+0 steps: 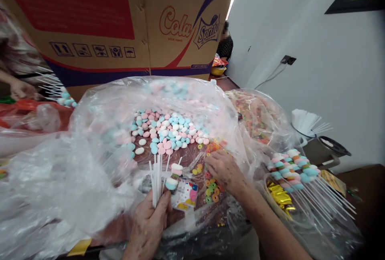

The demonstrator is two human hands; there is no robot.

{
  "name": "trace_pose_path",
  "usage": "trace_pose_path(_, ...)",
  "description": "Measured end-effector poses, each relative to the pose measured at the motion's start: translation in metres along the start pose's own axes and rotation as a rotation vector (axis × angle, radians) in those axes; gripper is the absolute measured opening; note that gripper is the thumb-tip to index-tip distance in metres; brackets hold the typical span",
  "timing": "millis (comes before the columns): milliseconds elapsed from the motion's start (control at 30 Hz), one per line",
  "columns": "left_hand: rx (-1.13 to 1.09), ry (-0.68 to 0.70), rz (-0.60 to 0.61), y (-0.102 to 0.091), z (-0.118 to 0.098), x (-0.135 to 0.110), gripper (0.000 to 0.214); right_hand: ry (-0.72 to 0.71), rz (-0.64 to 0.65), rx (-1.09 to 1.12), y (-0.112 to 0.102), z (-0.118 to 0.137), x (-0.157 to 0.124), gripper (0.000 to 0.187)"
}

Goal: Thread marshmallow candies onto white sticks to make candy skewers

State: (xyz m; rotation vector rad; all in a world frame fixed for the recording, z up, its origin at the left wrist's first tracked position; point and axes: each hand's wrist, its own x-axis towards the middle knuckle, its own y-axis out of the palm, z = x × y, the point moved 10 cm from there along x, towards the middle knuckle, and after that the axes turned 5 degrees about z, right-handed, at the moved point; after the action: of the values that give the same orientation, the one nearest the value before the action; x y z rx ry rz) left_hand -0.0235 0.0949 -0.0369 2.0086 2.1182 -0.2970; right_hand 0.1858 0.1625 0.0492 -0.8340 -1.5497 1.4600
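The left hand (148, 224) is at the near edge of the big clear bag (90, 160), its grip closed around a bundle of white sticks (156, 180) that stand upright out of the fist. At least two of the sticks carry pastel candies near their tips, just above the thumb. The right hand (225, 170) lies palm down inside the bag's near right part, fingers curled onto a scatter of rings (211, 192) in orange, green and yellow. Whether that grip has pinched one cannot be told, as the fingertips are hidden. Between the two hands, in the bag, lies a small printed card (186, 194). Farther back in the bag sits a heap of pink, blue and white candies (165, 130). Behind the bag stands a large cardboard box (120, 23). Right of the bag is a second bag (255, 115) of orange-toned sweets, and nearer than that a pile of finished skewers (290, 168) lies with the sticks pointing right, over gold wrappers (278, 196). Beyond the skewers a cup holds spare sticks (305, 121). Left of the bag, another person's hand (21, 89) holds skewers, and a further person (225, 45) sits far behind the bag, past the box.
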Motion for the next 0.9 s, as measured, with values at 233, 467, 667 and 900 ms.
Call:
trace_pose_path(233,-0.035,0.027,-0.014,-0.001,0.005,0.0,0.043,0.108,0.03,0.071,-0.007,0.003,0.043,0.022)
trace_pose_path(467,-0.092,0.038,-0.013,0.0,0.002,0.001,0.046,0.174,0.046,-0.084,0.006,0.011,0.089,0.041)
trace_pose_path(667,-0.115,0.05,-0.022,-0.002,0.001,0.0,0.039,-0.108,0.109,0.153,0.018,0.029,0.068,0.035)
trace_pose_path(900,-0.076,0.024,0.041,0.001,0.004,0.004,0.045,0.057,-0.054,0.33,-0.011,-0.011,0.041,0.023)
